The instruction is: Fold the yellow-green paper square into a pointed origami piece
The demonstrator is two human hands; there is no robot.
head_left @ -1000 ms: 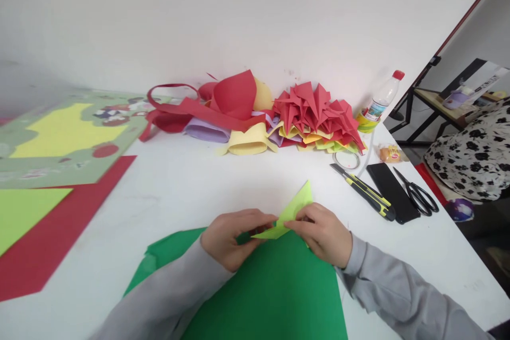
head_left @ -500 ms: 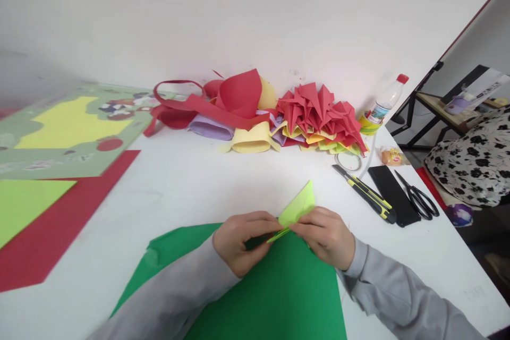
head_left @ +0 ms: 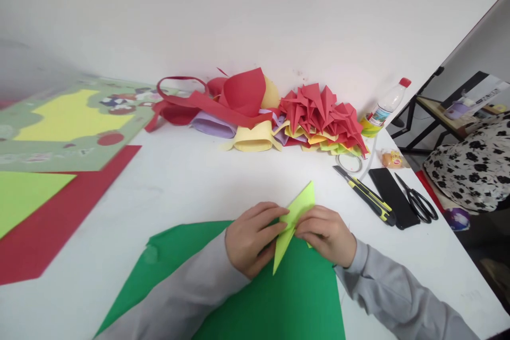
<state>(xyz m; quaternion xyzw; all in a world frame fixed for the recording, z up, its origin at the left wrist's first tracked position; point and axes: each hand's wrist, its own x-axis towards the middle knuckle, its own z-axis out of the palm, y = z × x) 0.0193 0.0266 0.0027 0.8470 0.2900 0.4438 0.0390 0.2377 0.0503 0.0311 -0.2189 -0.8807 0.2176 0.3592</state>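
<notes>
A folded piece of yellow-green paper (head_left: pixel 299 205) is held between my two hands, over a green sheet of paper (head_left: pixel 274 303) on the white table. My left hand (head_left: pixel 257 239) grips its left side, fingers laid along the fold and the thumb partly hidden. My right hand (head_left: pixel 327 234) pinches the right side near the middle crease. One pointed end rises toward the back and another long point hangs toward me. Part of the paper is hidden behind my right fingers.
Behind lie red folded-paper shapes (head_left: pixel 313 109) and curled coloured paper (head_left: pixel 255 135). To the right are a box cutter (head_left: pixel 368 196), black scissors (head_left: pixel 420 202), a black case (head_left: pixel 392 196), a tape roll (head_left: pixel 348 162) and a bottle (head_left: pixel 386 103). A red sheet (head_left: pixel 71 212) lies left.
The lower flap of the yellow-green paper has swung out into a long point toward me. My left hand has shifted right and its fingers now lie across the paper.
</notes>
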